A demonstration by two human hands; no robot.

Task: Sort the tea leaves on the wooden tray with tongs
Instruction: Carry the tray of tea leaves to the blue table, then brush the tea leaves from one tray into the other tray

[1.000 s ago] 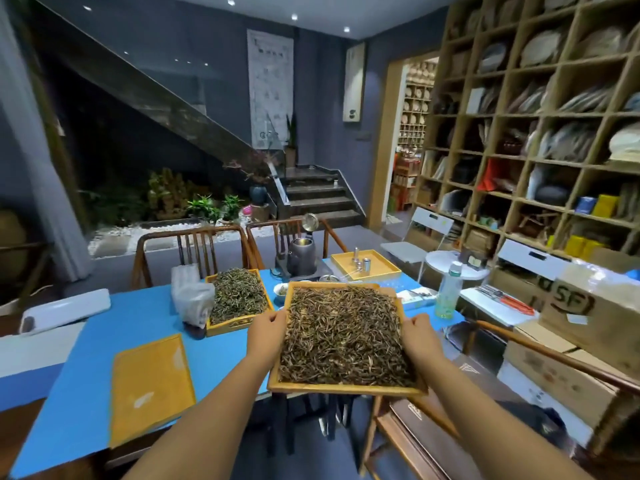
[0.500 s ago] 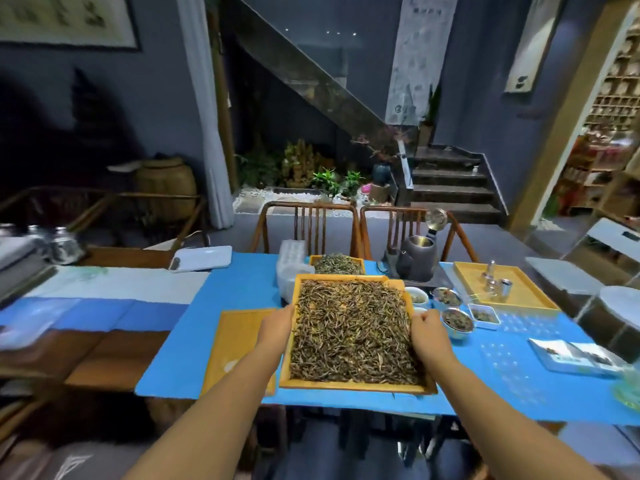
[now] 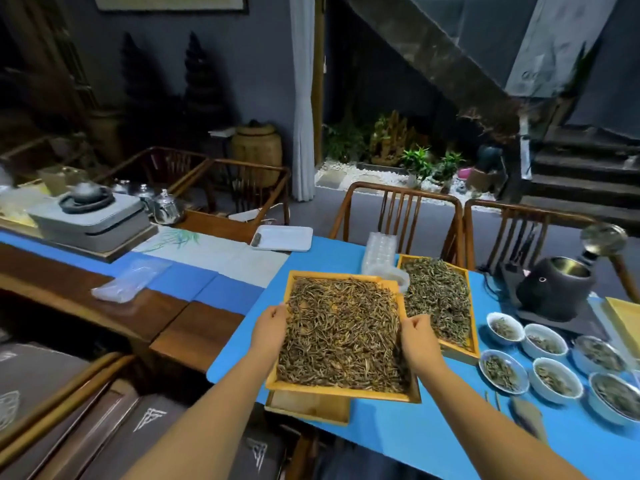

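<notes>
- Since half a second ago the view has swung left and the tray [image 3: 341,393] now hangs over the counter's [image 3: 408,441] near-left part, above an empty tray [image 3: 308,408] that it mostly covers.
- Both hands grip the tray: the left hand [image 3: 269,332] curls over the left rim, the right hand [image 3: 415,341] over the right rim, thumbs on top beside the leaves [image 3: 343,337].
- Leaves fill the tray from rim to rim in a brown, tangled layer.
- Just right of it, a second tray [image 3: 438,299] of greener leaves lies on the blue cover, its near-left edge hidden behind the held tray and the right hand.
- Farther right stand six small bowls [image 3: 540,358] of leaf in two rows, well apart from the held tray.
- A dark kettle [image 3: 554,289] sits behind the bowls.
- A stack of clear cups [image 3: 379,252] touches the second tray's far-left corner.
- Slim tongs [image 3: 491,401] seem to lie on the cover in front of the bowls; they are too blurred to be sure.
- Bare blue cover shows to the left of the held tray up to the counter's edge, and in front between tray and bowls.
- Two chairs [image 3: 401,216] stand at the far edge.
</notes>
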